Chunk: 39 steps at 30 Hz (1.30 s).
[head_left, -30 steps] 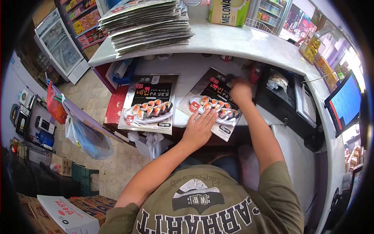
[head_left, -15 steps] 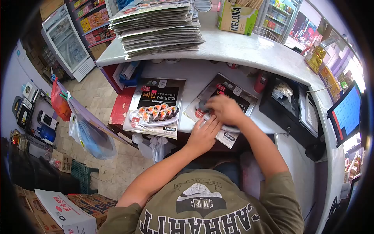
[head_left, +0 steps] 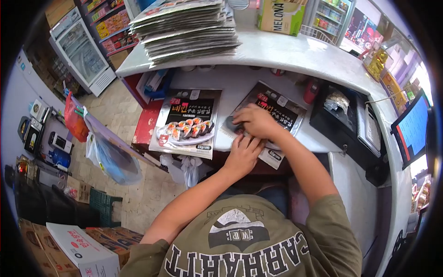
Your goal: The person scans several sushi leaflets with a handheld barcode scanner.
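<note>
A seaweed packet (head_left: 287,111), black and silver with Korean lettering, lies at a slant on the lower counter shelf under both hands. My right hand (head_left: 259,122) is over its left side, fingers curled round a small dark grey rounded object (head_left: 236,124), whose kind I cannot tell. Just below, my left hand (head_left: 243,154) lies against the packet's lower left edge with its fingers stretched out, fingertips close to the right hand. To the left, a matching packet (head_left: 189,110) lies flat, showing sliced seaweed rolls in its picture.
A tall stack of similar packets (head_left: 184,34) stands on the raised counter (head_left: 272,50), near a Melona box (head_left: 281,16). On the right are a black cash drawer (head_left: 339,131) and a monitor (head_left: 410,131). Plastic bags (head_left: 108,154) hang at the left; cartons (head_left: 85,251) sit lower left.
The camera view has shifted slightly. My right hand has moved a little left across the packet with the dark object; my left hand stays nearly in place at the packet's edge.
</note>
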{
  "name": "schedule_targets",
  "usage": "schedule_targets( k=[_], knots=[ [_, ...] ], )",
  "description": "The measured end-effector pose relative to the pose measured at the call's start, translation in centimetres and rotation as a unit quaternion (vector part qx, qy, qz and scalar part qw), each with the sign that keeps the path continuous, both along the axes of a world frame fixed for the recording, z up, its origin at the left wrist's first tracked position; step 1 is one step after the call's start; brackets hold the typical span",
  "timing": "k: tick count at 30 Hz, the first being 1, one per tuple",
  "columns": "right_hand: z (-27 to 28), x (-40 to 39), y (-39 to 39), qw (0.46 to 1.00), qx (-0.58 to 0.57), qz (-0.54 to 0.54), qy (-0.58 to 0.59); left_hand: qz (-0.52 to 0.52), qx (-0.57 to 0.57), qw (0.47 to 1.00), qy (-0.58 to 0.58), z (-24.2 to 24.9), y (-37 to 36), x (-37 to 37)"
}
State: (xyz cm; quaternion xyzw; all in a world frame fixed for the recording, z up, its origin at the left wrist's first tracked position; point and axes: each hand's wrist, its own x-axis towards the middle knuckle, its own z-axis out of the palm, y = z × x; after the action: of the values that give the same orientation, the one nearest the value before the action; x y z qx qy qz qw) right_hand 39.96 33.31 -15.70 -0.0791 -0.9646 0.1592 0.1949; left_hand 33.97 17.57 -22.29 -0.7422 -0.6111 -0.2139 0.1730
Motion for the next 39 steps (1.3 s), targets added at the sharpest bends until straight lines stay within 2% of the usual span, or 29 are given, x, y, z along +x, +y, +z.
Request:
schedule_targets(
  k=[2,4,5,7,8,11,13,16,18,20,22,23,24,28,29,31,32,33,36,38,39],
  knots=[
    [0.4,2.7,1.4,1.0,-0.014,-0.012,0.0,-0.003,0.028,0.999,-0.017,0.7,0.0,0.0],
    [-0.1,5.8,3.3,0.995,0.064,-0.06,0.036,-0.004,0.045,0.999,-0.018,0.4,0.1,-0.2],
    [-0.5,7.1,3.4,0.995,0.066,-0.063,0.038,-0.006,0.051,0.999,-0.015,0.0,0.3,-0.2],
    [-0.8,10.2,1.1,0.975,0.101,-0.196,0.026,-0.011,0.064,0.998,-0.013,-0.2,0.7,-0.1],
    [-0.6,11.3,-0.6,0.984,0.069,-0.145,0.073,-0.011,0.061,0.998,-0.01,-0.3,0.7,-0.3],
    [1.1,14.1,-3.4,0.996,0.005,-0.092,0.009,-0.017,0.056,0.998,-0.011,0.4,0.3,-0.2],
    [1.3,17.2,-1.7,0.992,-0.004,-0.128,0.012,-0.02,0.055,0.998,-0.014,0.9,0.3,0.0],
    [-0.5,21.7,1.2,0.955,0.029,-0.288,0.068,-0.025,0.043,0.998,-0.043,1.5,-0.1,-0.1],
    [-0.3,23.1,1.4,0.956,-0.011,-0.284,0.067,-0.043,0.013,0.997,-0.063,2.5,-0.2,-0.2],
    [-0.3,22.4,0.7,0.951,-0.004,-0.301,0.072,-0.054,0.008,0.998,-0.035,3.6,-0.5,-0.6],
    [-0.4,22.1,0.2,0.942,0.004,-0.326,0.082,-0.109,0.024,0.993,-0.026,6.8,-1.2,-0.3],
    [-0.6,21.9,0.3,0.94,0.016,-0.333,0.077,-0.119,0.087,0.989,-0.029,9.8,-1.7,-0.3],
    [-0.6,21.7,0.4,0.937,0.03,-0.34,0.074,-0.124,0.089,0.988,-0.012,12.6,-2.1,-0.8],
    [-0.3,21.7,0.1,0.936,-0.004,-0.342,0.088,-0.072,0.308,0.949,-0.009,23.5,-4.5,-4.8],
    [-0.4,21.6,0.1,0.935,0.007,-0.344,0.081,-0.083,0.365,0.927,-0.036,25.7,-5.2,-5.9],
    [-0.5,21.7,0.1,0.932,0.016,-0.353,0.081,-0.071,0.438,0.876,-0.192,28.6,-7.5,-7.9],
    [-0.5,21.7,0.1,0.933,0.016,-0.352,0.073,0.188,0.491,0.851,-0.022,30.7,-8.5,-8.0],
    [-0.5,21.7,0.2,0.934,0.016,-0.35,0.063,0.178,0.536,0.825,-0.017,32.5,-8.4,-8.9],
    [-0.9,21.6,0.3,0.933,0.022,-0.351,0.073,0.15,0.557,0.816,0.036,35.5,-5.7,-11.7],
    [-0.6,21.6,0.0,0.932,0.03,-0.354,0.068,0.166,0.538,0.817,0.123,35.7,-2.3,-14.1],
    [-0.4,21.6,0.0,0.933,0.037,-0.353,0.061,0.151,0.506,0.839,0.128,35.3,-0.2,-15.9]
  ],
)
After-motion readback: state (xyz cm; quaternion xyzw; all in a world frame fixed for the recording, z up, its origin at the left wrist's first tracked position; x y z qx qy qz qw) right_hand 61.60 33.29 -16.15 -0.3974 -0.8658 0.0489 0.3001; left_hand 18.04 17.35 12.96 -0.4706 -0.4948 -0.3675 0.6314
